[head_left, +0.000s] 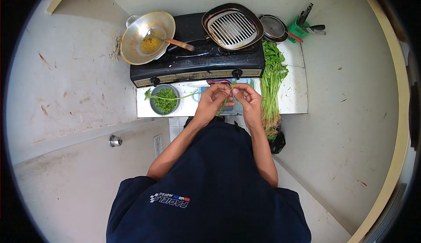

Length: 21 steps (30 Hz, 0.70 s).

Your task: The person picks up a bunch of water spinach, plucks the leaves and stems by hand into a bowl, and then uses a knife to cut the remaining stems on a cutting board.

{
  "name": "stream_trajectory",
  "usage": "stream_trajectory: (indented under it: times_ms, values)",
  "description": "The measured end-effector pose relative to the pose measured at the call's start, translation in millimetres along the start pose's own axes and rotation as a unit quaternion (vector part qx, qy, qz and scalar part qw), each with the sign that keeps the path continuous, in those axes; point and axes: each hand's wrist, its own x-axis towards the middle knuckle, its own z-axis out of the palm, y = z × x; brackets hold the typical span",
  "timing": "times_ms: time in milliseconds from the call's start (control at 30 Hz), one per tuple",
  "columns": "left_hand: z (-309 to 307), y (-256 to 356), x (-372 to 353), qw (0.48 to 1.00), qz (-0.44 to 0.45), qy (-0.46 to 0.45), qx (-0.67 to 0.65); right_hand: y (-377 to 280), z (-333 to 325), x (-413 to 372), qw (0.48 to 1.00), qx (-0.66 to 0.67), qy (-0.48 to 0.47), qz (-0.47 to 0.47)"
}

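Note:
My left hand (214, 102) is closed, its fingers pinching thin green celery stalks. One long celery stalk (186, 96) runs leftward from it across a grey bowl (152, 105) of chopped greens (165, 102). Close beside it, my right hand (248, 102) pinches the celery near a small leafy tip (233, 84). Both hands are over a blue cutting board (237, 108), which they partly hide. Behind the fingers lies a dark red-handled item (218, 81), mostly covered. A large bunch of rooted celery (272, 85) lies to the right of my right hand.
A black two-burner stove (193, 63) stands behind the counter, bearing a wok (131, 46) with a wooden-handled ladle (175, 43) and a grill pan (232, 26). At the back right are a lidded pan (273, 27) and a green basket (298, 30) of utensils. Walls close in on both sides.

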Motion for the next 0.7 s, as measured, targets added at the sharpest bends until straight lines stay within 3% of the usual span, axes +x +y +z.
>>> stream_trajectory:
  times_ms: [367,700]
  values:
    - [4.5,-0.3,-0.5,1.000,-0.007,-0.003,0.027,3.6,-6.7,-1.5,1.000,0.014,-0.016,-0.002]
    - [9.2,-1.1,2.3,0.995,-0.047,0.009,-0.087,8.3,-4.0,-1.4,0.999,0.021,-0.015,-0.025]
